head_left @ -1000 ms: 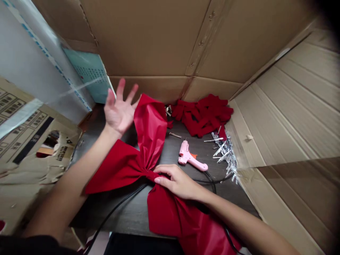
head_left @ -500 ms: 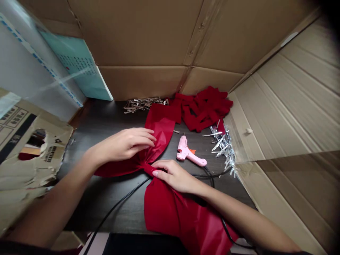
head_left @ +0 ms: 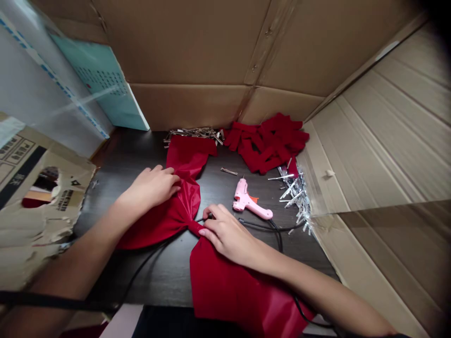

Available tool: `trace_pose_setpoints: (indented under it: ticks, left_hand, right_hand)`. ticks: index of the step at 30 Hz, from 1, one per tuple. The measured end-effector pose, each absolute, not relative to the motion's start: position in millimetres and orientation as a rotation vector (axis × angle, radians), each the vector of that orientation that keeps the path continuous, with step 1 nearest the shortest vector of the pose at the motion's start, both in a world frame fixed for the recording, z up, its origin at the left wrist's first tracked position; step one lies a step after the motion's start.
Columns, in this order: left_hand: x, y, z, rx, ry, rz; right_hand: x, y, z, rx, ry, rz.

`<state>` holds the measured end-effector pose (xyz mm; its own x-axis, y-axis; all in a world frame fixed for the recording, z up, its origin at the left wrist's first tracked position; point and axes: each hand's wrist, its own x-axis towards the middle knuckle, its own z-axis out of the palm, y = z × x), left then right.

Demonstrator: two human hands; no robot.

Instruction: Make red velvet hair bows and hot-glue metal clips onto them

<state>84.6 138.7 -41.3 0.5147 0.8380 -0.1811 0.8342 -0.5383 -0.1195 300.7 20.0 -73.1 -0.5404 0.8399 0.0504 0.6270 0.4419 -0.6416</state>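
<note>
A large red fabric bow (head_left: 225, 277) lies across the dark table, gathered at a narrow middle band. My right hand (head_left: 229, 234) pinches that band between thumb and fingers. On the upper left of the bow rests my left hand (head_left: 153, 187), its fingers slightly bent and apart over the fabric. One tail stretches toward the back of the table; the lower right part runs under my right forearm and over the front edge. A pink glue gun (head_left: 248, 202) with an orange trigger lies just beyond my right hand.
Behind are a pile of metal hair clips (head_left: 193, 134) and a heap of red fabric strips (head_left: 271, 143). One single clip (head_left: 229, 171) lies apart. Silvery strips (head_left: 298, 195) sit at the right. A black cable (head_left: 278, 239) crosses the table. Cardboard walls (head_left: 190, 105) enclose it.
My left hand has moved left and down onto the fabric. The bow's far tail has shifted left, uncovering more of the single clip. My right hand still pinches the middle band.
</note>
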Motion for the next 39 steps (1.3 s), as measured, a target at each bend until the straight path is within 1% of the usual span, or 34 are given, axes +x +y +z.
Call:
trace_pose_setpoints:
  ticks: [2,4,7,10,12,15,17,19,23,27,32,39]
  left_hand:
    - [86.2,136.3,-41.7,-2.639,-1.535,0.361]
    - [86.7,136.0,-44.6,-2.549,-1.603,0.322]
    - [83.9,136.4,-46.2,-2.456,-1.669,0.255]
    - [81.0,129.9,-36.1,-2.479,-1.581,0.206]
    - [81.6,119.6,-25.4,-2.627,-1.437,0.111]
    - [86.8,101.5,-17.6,-3.137,-1.123,-0.020]
    - [91.3,93.5,-22.8,-3.424,-0.959,0.011]
    - [95.3,90.8,-33.7,-3.547,-0.944,-0.002]
    - [101.4,93.9,-52.1,-3.612,-1.191,-0.160]
    - [106.2,95.7,-58.0,-3.591,-1.614,-0.200]
    - [111.5,101.7,-64.3,-3.605,-2.015,-0.055]
    - [121.5,111.6,-62.2,-3.501,-2.104,0.227]
  right_hand:
    - [301.0,19.3,-75.6,-1.297,-2.374,0.652]
    - [301.5,20.5,-80.1,-1.315,-2.376,0.563]
    - [301.1,22.7,-89.3,-1.306,-2.350,0.516]
    - [299.0,23.4,-96.5,-1.305,-2.290,0.521]
    - [297.6,23.1,-98.6,-1.295,-2.259,0.543]
    - [296.6,23.6,-99.1,-1.266,-2.235,0.590]
    - [296.8,24.5,-99.1,-1.269,-2.203,0.636]
    - [297.2,25.2,-99.2,-1.281,-2.163,0.685]
    - [297.2,24.6,-99.0,-1.307,-2.115,0.744]
    - [294.9,24.0,-98.4,-1.331,-2.101,0.775]
    - [290.4,29.9,-95.4,-1.459,-2.026,0.884]
    - [289.4,50.2,-71.5,-1.651,-2.177,1.099]
